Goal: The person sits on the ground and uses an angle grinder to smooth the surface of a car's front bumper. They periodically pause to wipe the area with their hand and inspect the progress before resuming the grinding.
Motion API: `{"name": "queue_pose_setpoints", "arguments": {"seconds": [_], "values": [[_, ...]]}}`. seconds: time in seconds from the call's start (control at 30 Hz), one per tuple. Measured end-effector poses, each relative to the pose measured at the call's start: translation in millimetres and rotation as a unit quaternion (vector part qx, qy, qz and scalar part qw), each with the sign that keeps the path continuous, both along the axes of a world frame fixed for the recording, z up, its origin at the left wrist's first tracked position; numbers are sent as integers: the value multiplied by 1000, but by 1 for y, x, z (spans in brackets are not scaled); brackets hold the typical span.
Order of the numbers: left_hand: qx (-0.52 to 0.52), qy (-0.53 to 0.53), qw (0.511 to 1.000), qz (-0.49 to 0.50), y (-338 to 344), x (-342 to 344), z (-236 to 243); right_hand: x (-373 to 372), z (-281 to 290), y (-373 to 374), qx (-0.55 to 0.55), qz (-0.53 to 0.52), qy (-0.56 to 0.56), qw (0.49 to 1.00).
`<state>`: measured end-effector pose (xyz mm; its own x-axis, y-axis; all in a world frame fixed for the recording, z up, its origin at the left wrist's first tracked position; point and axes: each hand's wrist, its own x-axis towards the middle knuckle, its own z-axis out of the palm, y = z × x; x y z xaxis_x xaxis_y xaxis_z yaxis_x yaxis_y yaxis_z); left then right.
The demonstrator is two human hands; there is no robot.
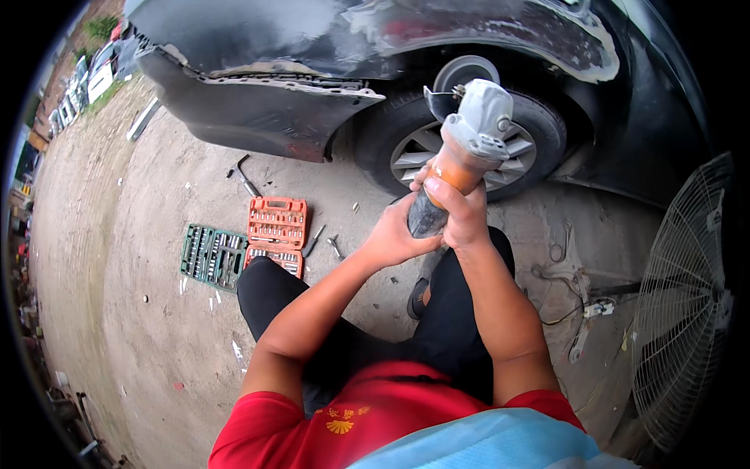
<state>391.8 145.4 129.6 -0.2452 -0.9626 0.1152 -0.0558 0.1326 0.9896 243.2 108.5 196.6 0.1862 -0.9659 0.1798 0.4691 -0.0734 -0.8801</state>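
Both of my hands are wrapped round the body of an angle grinder, which has an orange middle, a dark rear end and a grey metal head. My left hand grips the dark rear part from the left. Against the orange part and the right side, my right hand is closed with its thumb on top. The grinder's head, with its disc guard and a round disc, is up in front of the car's wheel. Whether the disc touches the car, I cannot tell.
A dark car with sanded patches and a loose bumper stands ahead. An orange socket set and a green one lie open on the ground, near a hammer-like tool. A large fan stands at right.
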Motion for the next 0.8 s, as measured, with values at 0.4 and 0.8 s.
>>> {"name": "queue_pose_setpoints", "arguments": {"seconds": [0.4,0.8], "values": [[106,194,963,-155,14,38,17,14,-11,3,41,120,-81,989],[26,112,990,-85,34,64,19,42,-8,18,6,171,-45,984]]}}
